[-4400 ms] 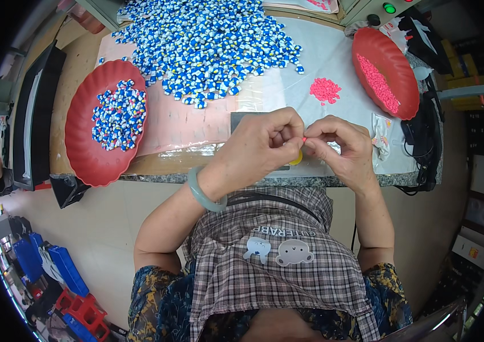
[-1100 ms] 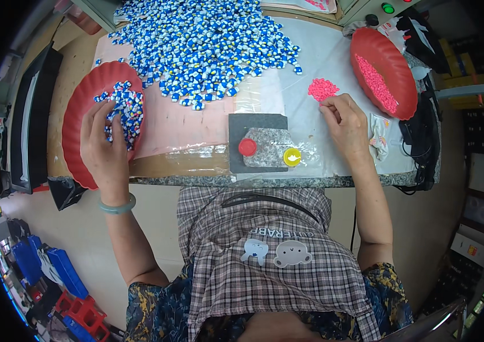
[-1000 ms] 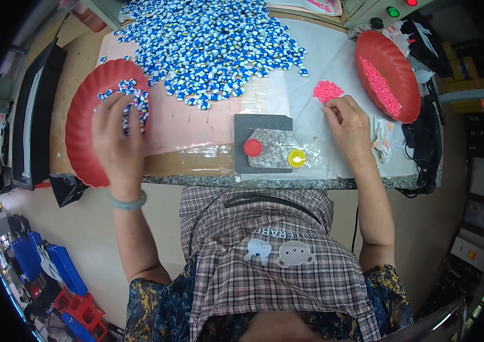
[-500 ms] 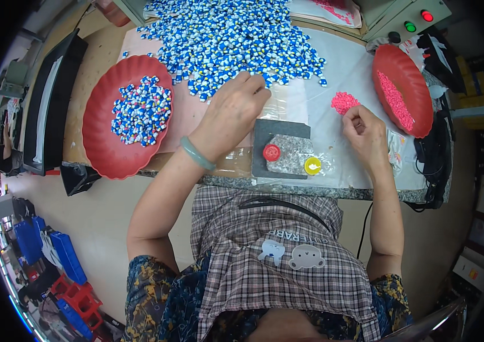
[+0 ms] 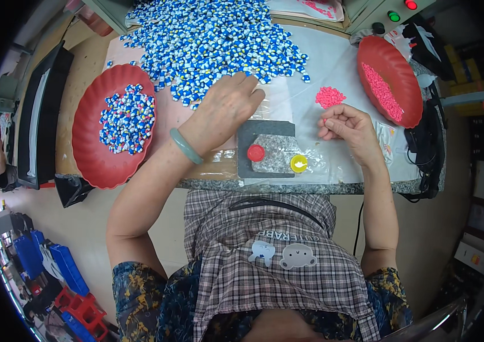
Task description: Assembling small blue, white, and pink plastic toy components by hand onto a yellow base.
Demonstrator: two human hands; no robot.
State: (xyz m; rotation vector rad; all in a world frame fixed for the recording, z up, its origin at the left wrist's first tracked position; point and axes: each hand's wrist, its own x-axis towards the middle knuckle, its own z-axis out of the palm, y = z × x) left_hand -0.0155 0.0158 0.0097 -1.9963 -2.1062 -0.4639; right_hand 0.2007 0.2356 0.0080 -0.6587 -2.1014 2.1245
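My left hand (image 5: 228, 108) rests with curled fingers at the near edge of a big heap of small blue-and-white pieces (image 5: 213, 43); its fingertips are hidden, so what they hold cannot be seen. Thumb and forefinger of my right hand (image 5: 353, 132) are pinched around a small pink piece (image 5: 325, 121). Just beyond that hand lies a little pile of pink pieces (image 5: 330, 97). Between my hands sits a dark grey pad (image 5: 246, 134) with a speckled plate (image 5: 276, 149), a red round cap (image 5: 256, 153) and a yellow cup with white stuff (image 5: 299, 163).
A red scalloped bowl (image 5: 85, 148) at left holds blue-and-white pieces with pink bits. At right, another red bowl (image 5: 407, 74) tilts, holding pink pieces. A long black tray (image 5: 45, 114) stands far left. Behind is a box with green and red lights (image 5: 393, 16).
My right hand has drawn back from the pink pile, now with a pink piece between its fingertips. My left hand stays by the heap. The whole view has shifted slightly.
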